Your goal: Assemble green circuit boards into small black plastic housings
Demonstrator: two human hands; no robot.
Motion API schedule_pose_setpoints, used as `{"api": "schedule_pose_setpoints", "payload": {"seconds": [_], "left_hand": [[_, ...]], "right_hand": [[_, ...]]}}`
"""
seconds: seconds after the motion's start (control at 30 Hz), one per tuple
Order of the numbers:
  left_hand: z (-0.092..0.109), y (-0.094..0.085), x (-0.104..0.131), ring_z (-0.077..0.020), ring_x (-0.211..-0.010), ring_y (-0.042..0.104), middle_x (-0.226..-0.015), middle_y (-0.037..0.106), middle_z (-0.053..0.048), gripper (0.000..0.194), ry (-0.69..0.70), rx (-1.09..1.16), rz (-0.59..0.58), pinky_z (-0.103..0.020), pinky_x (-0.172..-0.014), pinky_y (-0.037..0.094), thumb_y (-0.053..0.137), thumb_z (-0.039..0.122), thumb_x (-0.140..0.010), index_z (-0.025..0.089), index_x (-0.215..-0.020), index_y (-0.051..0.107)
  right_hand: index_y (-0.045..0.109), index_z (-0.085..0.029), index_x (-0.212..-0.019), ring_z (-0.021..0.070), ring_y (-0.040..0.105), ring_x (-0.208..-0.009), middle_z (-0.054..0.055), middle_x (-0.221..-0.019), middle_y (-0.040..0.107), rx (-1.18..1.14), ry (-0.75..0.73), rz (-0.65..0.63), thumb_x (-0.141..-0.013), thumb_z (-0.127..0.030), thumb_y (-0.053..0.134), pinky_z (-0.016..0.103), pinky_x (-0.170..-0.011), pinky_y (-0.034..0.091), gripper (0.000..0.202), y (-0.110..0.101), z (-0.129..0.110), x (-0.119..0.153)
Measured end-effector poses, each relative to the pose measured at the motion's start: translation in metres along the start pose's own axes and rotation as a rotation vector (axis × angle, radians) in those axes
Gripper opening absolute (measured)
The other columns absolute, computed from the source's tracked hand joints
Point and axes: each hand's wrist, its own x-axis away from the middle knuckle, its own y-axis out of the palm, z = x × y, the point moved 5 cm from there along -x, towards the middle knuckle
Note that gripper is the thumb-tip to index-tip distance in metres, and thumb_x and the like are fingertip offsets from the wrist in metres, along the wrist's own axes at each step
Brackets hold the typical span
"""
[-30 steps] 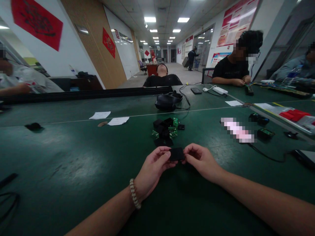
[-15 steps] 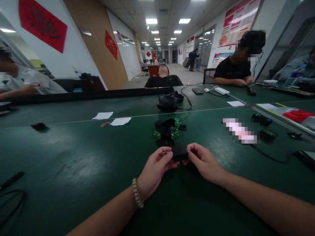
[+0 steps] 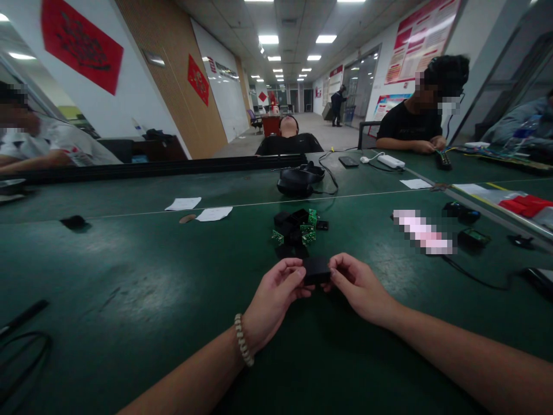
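Both hands meet over the green table [image 3: 129,276], just in front of the person. The left hand [image 3: 272,300] and the right hand [image 3: 356,285] pinch a small black casing [image 3: 317,270] between thumbs and fingertips, one at each end, so that it hangs a little above the mat and does not rest on it. Both grips are closed on the piece. Just beyond it lies a heap of black housings and green circuit boards [image 3: 298,227], near the knuckles but not touching them. Further back sits a black headset [image 3: 300,180] with its cable, and two paper slips [image 3: 199,208] lie to the left. Across the table another person [image 3: 415,124] bends over their own work. The hold strikes me as slight: only the fingertips bear on the ends, and if either side slackens or the two halves are pressed askew, the casing could slip and drop to the mat, or skid into the heap and scatter it. Whether anything sits inside the casing I cannot tell.
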Motion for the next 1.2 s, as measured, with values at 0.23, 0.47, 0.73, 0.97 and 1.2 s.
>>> {"api": "schedule_pose_setpoints", "payload": {"seconds": [0.23,0.47,0.73,0.97,1.2], "left_hand": [[-0.0028,-0.0034,-0.0029,-0.0182,-0.087,0.064,-0.104,0.065,-0.008,0.019,-0.010,0.016,-0.004,-0.032,-0.077,0.051,0.069,0.023,-0.085,0.015,-0.102,0.064],[-0.0023,-0.0040,-0.0026,-0.0178,-0.085,0.065,-0.103,0.066,-0.008,0.019,-0.020,0.032,0.002,-0.033,-0.079,0.051,0.070,0.024,-0.084,0.016,-0.099,0.065],[-0.0027,-0.0021,-0.0013,-0.0181,-0.077,0.068,-0.093,0.069,-0.008,0.025,-0.038,0.055,-0.001,-0.033,-0.076,0.052,0.072,0.027,-0.083,0.016,-0.103,0.061],[-0.0030,-0.0026,-0.0023,-0.0156,-0.076,0.067,-0.096,0.068,-0.007,0.025,-0.046,0.004,-0.001,-0.031,-0.076,0.053,0.072,0.024,-0.083,0.014,-0.102,0.060],[-0.0040,-0.0045,-0.0032,-0.0156,-0.079,0.065,-0.100,0.066,-0.008,0.024,-0.037,0.045,0.018,-0.031,-0.076,0.052,0.073,0.021,-0.081,0.015,-0.101,0.061]], "right_hand": [[0.053,-0.020,-0.088,0.0135,0.063,-0.068,-0.001,-0.077,0.062,-0.024,0.004,0.022,-0.088,-0.048,0.064,0.028,-0.066,0.052,0.030,-0.0007,-0.0002,-0.0003],[0.060,-0.018,-0.093,0.0139,0.066,-0.070,0.001,-0.082,0.065,-0.018,0.012,0.042,-0.083,-0.039,0.071,0.029,-0.069,0.053,0.026,-0.0029,0.0009,0.0000],[0.063,-0.019,-0.087,0.0153,0.064,-0.069,0.000,-0.073,0.064,0.062,-0.029,0.037,-0.086,-0.041,0.066,0.029,-0.067,0.051,0.023,-0.0039,-0.0011,0.0004],[0.059,-0.019,-0.087,0.0155,0.062,-0.069,0.000,-0.075,0.062,0.079,-0.062,0.029,-0.089,-0.043,0.063,0.029,-0.065,0.050,0.024,-0.0011,-0.0024,0.0023],[0.056,-0.020,-0.086,0.0152,0.063,-0.068,0.000,-0.077,0.061,0.011,-0.044,0.042,-0.086,-0.048,0.065,0.030,-0.067,0.052,0.029,-0.0025,-0.0013,0.0010]]}}
